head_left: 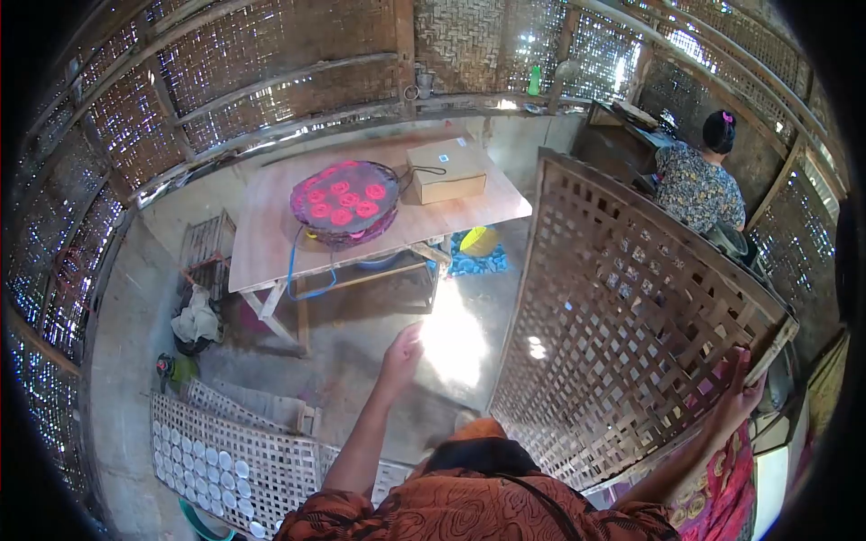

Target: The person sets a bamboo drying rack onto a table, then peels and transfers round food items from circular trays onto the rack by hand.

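My right hand [741,394] is closed on the lower right edge of a large woven bamboo lattice rack [622,298], its fingers over the wooden frame. The rack stands tilted at my right side, with its far corner raised. My left hand [400,359] is in the air left of the rack, apart from it, fingers loosely bent and nothing visible in them. To the left lies another bamboo lattice rack [280,464], which carries many round white pieces [200,464] in rows.
A wooden table [433,216] ahead holds a round dark bundle with pink rings [343,200] and a cardboard box [446,171]. A yellow basket [479,241] sits on blue patterned cloth beside it. Another person [699,185] is beyond the rack. Pink cloth [729,473] lies at lower right.
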`<state>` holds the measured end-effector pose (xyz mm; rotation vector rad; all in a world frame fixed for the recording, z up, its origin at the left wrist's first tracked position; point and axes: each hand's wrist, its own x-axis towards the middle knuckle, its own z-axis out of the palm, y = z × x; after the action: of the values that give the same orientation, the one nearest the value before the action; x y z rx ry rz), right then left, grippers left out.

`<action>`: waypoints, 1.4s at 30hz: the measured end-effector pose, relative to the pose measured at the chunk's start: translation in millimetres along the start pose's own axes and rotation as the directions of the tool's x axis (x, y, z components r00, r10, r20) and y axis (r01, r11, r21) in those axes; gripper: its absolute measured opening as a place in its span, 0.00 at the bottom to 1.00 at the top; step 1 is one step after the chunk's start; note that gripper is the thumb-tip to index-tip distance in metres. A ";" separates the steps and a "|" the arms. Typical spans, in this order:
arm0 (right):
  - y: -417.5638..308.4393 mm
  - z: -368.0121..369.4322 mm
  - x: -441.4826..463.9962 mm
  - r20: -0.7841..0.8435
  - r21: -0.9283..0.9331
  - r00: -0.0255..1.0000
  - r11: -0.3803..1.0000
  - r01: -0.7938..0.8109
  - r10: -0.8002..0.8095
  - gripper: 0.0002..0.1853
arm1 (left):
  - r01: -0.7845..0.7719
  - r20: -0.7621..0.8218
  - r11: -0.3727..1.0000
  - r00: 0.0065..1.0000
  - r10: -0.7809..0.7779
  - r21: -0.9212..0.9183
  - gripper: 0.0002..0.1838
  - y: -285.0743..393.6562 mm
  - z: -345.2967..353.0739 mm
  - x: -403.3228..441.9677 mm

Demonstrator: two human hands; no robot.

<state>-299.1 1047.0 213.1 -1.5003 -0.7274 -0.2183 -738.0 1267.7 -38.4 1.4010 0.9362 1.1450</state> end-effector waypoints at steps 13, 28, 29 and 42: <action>117.1 143.3 116.0 -0.261 0.092 0.964 0.995 -0.030 0.054 0.25 | 0.221 0.037 0.975 0.974 -0.222 0.016 0.22 -86.1 31.7 302.6; 246.9 315.0 149.6 -0.426 -0.140 0.896 0.988 0.072 -0.126 0.18 | 0.500 -0.113 0.605 0.706 -0.699 -0.620 0.50 -244.1 34.9 607.5; 246.9 314.8 146.3 -0.407 -0.199 0.899 0.977 0.082 -0.158 0.17 | 0.507 -0.073 0.514 0.659 -0.748 -0.692 0.49 -260.3 32.4 623.3; 252.7 300.0 104.9 -0.502 -0.400 0.856 0.911 -0.105 -0.122 0.16 | 0.365 -0.163 0.576 0.727 -0.667 -0.731 0.29 -333.5 74.2 691.6</action>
<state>-167.4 1387.8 35.9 -1.7315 -0.2499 -0.7983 -488.1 1961.9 -263.8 0.2217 1.0155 1.1478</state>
